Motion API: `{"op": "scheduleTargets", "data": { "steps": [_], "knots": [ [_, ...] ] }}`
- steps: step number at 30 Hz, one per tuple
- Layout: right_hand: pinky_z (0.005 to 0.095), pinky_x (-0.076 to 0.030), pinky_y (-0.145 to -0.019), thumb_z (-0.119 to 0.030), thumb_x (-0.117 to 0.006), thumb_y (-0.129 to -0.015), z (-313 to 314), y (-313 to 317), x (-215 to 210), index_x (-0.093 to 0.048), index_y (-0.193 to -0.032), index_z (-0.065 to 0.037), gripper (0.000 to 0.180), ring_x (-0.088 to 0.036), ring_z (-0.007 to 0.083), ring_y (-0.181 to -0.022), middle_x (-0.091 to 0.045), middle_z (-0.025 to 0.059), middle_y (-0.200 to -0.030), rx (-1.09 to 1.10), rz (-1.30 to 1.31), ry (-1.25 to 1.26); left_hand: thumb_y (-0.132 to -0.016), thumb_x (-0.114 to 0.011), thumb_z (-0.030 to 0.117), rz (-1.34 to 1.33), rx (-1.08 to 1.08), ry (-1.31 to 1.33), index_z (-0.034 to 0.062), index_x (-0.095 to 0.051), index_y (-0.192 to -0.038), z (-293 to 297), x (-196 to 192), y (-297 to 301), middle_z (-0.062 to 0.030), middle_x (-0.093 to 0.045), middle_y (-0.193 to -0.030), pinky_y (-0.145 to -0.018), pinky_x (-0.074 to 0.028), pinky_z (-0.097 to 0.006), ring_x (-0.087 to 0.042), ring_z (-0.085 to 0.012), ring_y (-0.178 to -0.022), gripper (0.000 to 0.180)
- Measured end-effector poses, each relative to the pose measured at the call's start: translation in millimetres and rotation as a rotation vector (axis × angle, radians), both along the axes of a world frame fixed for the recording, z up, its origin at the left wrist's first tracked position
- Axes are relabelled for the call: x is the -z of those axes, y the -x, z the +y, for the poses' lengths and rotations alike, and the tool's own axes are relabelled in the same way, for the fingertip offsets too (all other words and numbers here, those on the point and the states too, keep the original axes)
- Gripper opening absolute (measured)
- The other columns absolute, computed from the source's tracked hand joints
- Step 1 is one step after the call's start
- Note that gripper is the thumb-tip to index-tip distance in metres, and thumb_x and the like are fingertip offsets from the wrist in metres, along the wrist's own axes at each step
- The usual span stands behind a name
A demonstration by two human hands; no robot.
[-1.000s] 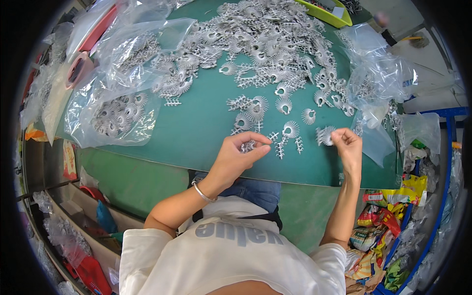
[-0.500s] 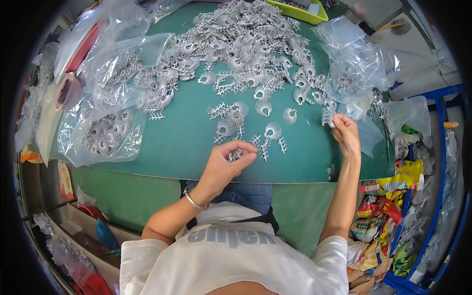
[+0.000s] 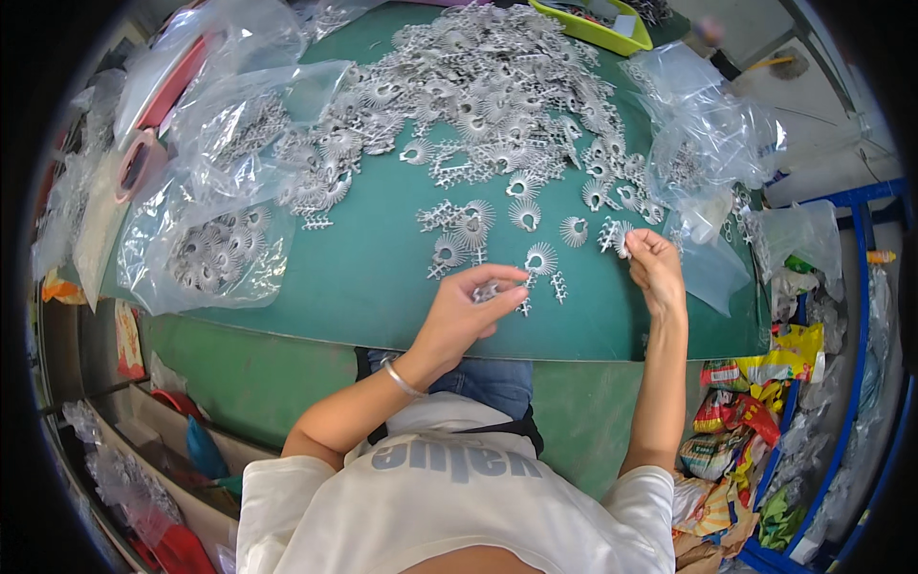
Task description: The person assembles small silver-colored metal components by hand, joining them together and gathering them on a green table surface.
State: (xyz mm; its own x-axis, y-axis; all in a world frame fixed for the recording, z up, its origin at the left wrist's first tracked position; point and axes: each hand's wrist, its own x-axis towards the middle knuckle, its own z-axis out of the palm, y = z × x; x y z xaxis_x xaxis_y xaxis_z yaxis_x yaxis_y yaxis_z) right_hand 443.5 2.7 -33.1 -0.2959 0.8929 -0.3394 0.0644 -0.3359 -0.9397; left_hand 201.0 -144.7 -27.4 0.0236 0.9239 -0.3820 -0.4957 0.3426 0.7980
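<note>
A person in a white shirt is sitting at 6 o'clock, both forearms reaching up onto the green tabletop (image 3: 363,277). The left hand (image 3: 464,311) is lying near the tabletop's near edge, a thin bracelet (image 3: 400,379) circling its wrist; its fingers (image 3: 497,277) are curling closed around a small silver metal piece (image 3: 486,291), pinching it just above the mat. At 3 o'clock from it, the right hand (image 3: 658,270) is pressing its fingers together on another fan-shaped metal piece (image 3: 620,235), lifting it slightly at the tip.

Between the 2 hands, several loose fan-shaped pieces (image 3: 541,258) are lying apart from one another on the mat. Toward 12 o'clock, these are thickening into a large heap of silver pieces (image 3: 478,96) covering the far half of the tabletop.

At 9 o'clock, a clear plastic bag (image 3: 210,253) holding more of the same pieces is resting on the mat, with further crumpled bags beyond it. At 2 o'clock, a bundle of clear bags (image 3: 703,143) is sitting beside the heap. At the far edge, toward 1 o'clock, a yellow-green tray (image 3: 593,27) is standing. Colourful packets (image 3: 746,421) are piling up at 4 o'clock, below the tabletop.
</note>
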Motion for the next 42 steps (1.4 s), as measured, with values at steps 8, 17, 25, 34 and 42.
{"op": "scheduleTargets", "data": {
  "steps": [8,17,25,34,42],
  "knots": [
    [0.0177,-0.028,-0.042,-0.012,-0.059,-0.086,-71.9,70.7,-25.6,-0.054,-0.085,-0.003,0.01,-0.042,0.0019,-0.046,-0.058,0.0005,-0.062,-0.084,0.007,-0.118,-0.083,-0.062,0.014,0.093,0.061,-0.048,0.0008,-0.062,-0.097,8.7,-5.1,-11.2,-0.0047,-0.06,-0.082,-0.049,-0.036,-0.019,-0.041,-0.003,-0.056,0.019],
    [0.0162,-0.021,-0.041,-0.019,-0.05,-0.092,-101.9,69.2,-49.0,-0.054,-0.09,-0.002,0.018,-0.036,-0.0001,-0.046,-0.052,-0.0012,-0.06,-0.191,0.127,0.001,-0.078,-0.063,0.007,0.551,-0.016,-0.599,-0.0024,-0.059,-0.082,15.1,8.8,4.2,-0.0051,-0.055,-0.074,-0.064,-0.04,-0.025,-0.051,-0.0134,-0.069,0.011],
    [0.0164,-0.02,-0.038,-0.016,-0.05,-0.092,-92.9,63.6,-37.9,-0.054,-0.089,-0.002,0.015,-0.032,0.0004,-0.042,-0.054,0.0013,-0.06,-0.285,0.218,0.051,-0.083,-0.061,0.013,0.376,0.143,-0.41,0.0004,-0.058,-0.082,12.0,3.6,10.3,-0.0006,-0.052,-0.07,-0.052,-0.035,-0.023,-0.044,-0.0074,-0.062,0.013],
    [0.0251,-0.04,-0.049,-0.018,-0.055,-0.088,-53.4,24.5,-7.3,-0.06,-0.09,-0.002,0.017,-0.054,0.0127,-0.051,-0.058,0.006,-0.058,-0.059,-0.596,-0.482,-0.093,-0.041,0.02,-0.968,0.224,0.132,0.0001,-0.046,-0.09,11.0,21.9,16.8,-0.0017,-0.038,-0.076,-0.04,-0.028,-0.017,-0.033,-0.0062,-0.054,0.021],
    [0.042,-0.045,-0.061,-0.03,-0.06,-0.082,-53.8,38.0,-21.5,-0.06,-0.101,-0.003,0.033,-0.058,0.0328,-0.068,-0.058,0.0154,-0.082,0.167,-1.329,-0.742,-0.086,-0.043,0.022,-1.041,0.477,0.112,-0.0047,-0.046,-0.082,4.8,37.0,18.8,-0.0047,-0.037,-0.069,-0.032,-0.024,-0.018,-0.032,-0.0075,-0.048,0.028]
  ]
}}
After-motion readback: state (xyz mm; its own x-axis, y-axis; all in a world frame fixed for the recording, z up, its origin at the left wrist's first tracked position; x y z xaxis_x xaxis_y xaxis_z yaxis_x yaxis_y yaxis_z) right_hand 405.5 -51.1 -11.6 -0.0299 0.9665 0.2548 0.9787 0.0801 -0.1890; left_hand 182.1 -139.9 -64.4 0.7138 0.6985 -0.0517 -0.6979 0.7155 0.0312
